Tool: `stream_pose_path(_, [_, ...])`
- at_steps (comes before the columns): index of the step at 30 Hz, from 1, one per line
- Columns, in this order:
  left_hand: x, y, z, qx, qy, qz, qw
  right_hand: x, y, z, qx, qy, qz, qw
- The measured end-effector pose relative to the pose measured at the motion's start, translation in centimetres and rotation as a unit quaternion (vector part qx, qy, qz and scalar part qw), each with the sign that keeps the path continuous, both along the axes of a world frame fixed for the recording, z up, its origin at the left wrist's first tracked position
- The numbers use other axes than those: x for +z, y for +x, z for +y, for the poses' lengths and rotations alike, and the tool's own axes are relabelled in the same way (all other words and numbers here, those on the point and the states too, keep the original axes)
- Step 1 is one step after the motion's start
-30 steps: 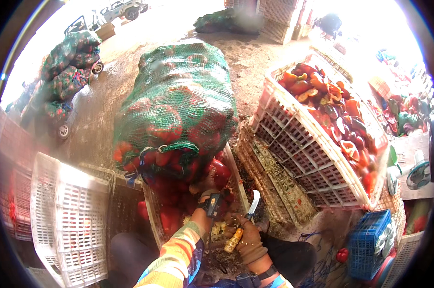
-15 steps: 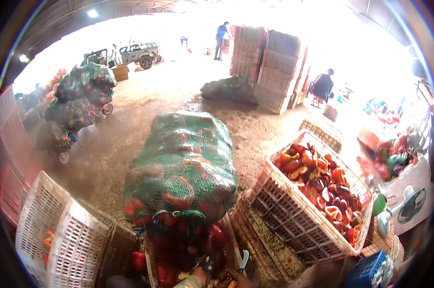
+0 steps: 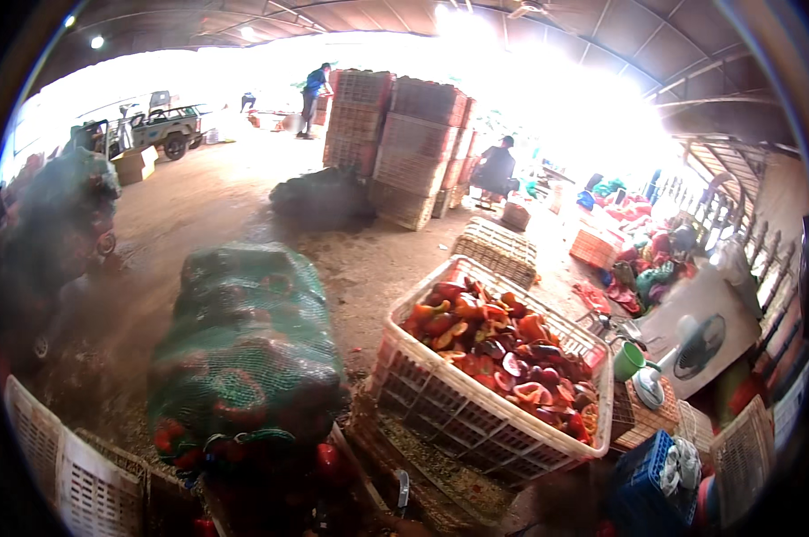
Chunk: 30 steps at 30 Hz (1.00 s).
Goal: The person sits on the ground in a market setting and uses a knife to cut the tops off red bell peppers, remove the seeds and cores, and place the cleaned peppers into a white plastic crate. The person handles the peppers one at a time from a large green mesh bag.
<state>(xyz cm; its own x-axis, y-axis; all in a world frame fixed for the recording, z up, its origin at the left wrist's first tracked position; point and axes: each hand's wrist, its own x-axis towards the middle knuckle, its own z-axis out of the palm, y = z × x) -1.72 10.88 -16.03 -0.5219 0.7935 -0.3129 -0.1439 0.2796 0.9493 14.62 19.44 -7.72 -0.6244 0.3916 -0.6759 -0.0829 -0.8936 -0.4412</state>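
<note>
A knife [image 3: 402, 490] points its pale blade upward at the lower edge, just right of a crate of red peppers. My right hand [image 3: 397, 526] is dim and mostly cut off below the blade; it appears closed round the handle. Nothing of my left hand shows. Whole red bell peppers [image 3: 334, 465] lie at the mouth of a bulging green mesh sack [image 3: 248, 345], which lies beyond the crate. To the right stands a large pale plastic crate [image 3: 476, 430] heaped with cut red and orange peppers [image 3: 503, 345].
White crates [image 3: 100, 483] stand at lower left. A blue crate [image 3: 650, 483], a green cup [image 3: 628, 360] and a fan [image 3: 698, 347] are at right. Stacked crates [image 3: 413, 134] rise farther back, with people [image 3: 494, 168] beside them. Loaded sacks [image 3: 59, 215] stand at left.
The view has swung right and upward, so the sack and crates sit farther left. My left hand and sleeve have left the picture; the knife has shifted slightly away from the pepper crate.
</note>
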Motion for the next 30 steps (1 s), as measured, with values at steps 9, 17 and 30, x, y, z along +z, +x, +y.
stream_pose_path(9, [1.2, 0.0, 1.8, -0.010, 0.008, -0.029, 0.999, 0.3, -0.1, 0.6, -0.020, -0.006, 0.005, 1.000])
stream_pose_path(17, [3.8, -0.2, 1.8, 0.006, 0.042, -0.065, 0.997, 1.0, -0.4, 0.0, -0.007, 0.002, 0.015, 1.000])
stream_pose_path(30, [19.9, 4.3, -5.2, -0.053, 0.191, -0.250, 0.948, 5.0, 2.1, -3.3, 0.021, 0.057, 0.134, 0.989])
